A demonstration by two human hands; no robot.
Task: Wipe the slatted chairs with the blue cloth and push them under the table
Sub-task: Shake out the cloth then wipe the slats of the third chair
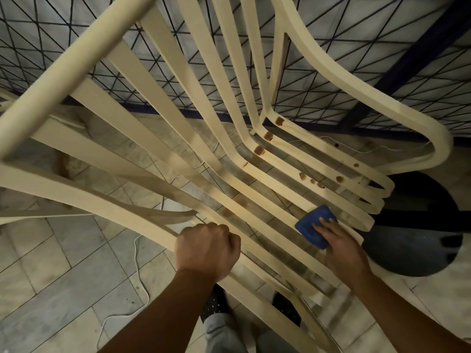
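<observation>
A cream slatted plastic chair (178,118) fills the view, seen from above, its long slats running from top left down to the lower right. Brown stains dot the slats near the seat bend. My left hand (207,250) grips a slat at the chair's near side, fingers curled round it. My right hand (340,247) presses the folded blue cloth (314,224) flat on the slats near the seat's front edge, fingers straight on top of it.
A table top with a dark criss-cross pattern (331,80) and a blue frame lies beyond the chair. A dark round base (418,245) stands on the tiled floor at right. A white cable (139,276) trails over the tiles. My feet show below.
</observation>
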